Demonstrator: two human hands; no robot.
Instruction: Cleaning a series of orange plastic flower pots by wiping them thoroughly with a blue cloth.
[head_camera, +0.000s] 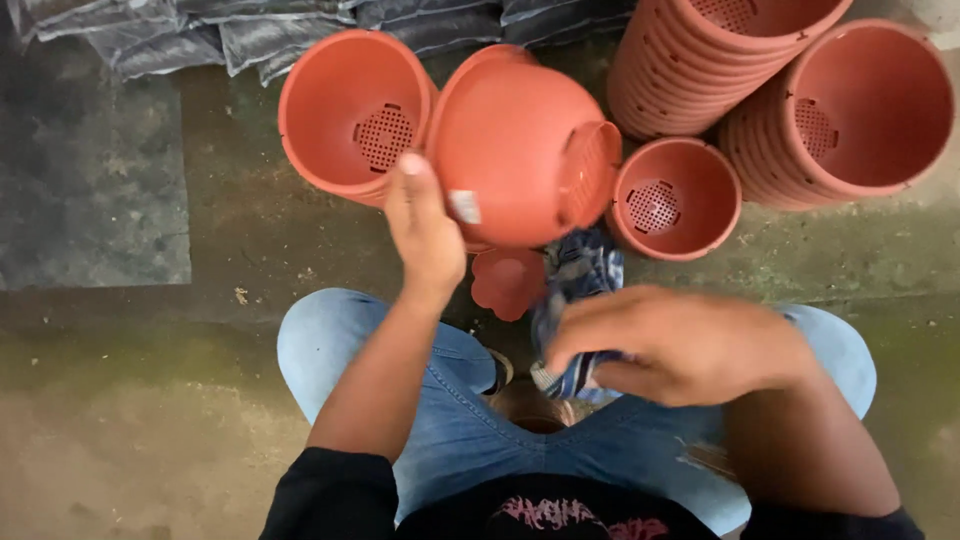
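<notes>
My left hand (425, 235) grips a terracotta-coloured plastic pot (515, 150), held on its side with the perforated base pointing right. A small white sticker shows on the pot's wall by my thumb. My right hand (680, 345) is closed on a blue and white checked cloth (578, 275), just below the pot and over my knees. A small flat terracotta piece (508, 282) lies on the ground between my legs, under the held pot.
Stacks of the same pots lie on their sides: one at upper left (350, 110), two tall stacks at upper right (860, 105), and a single smaller pot (675, 197) beside them. Dark plastic bags (200, 35) line the far edge. The concrete floor is damp and mossy.
</notes>
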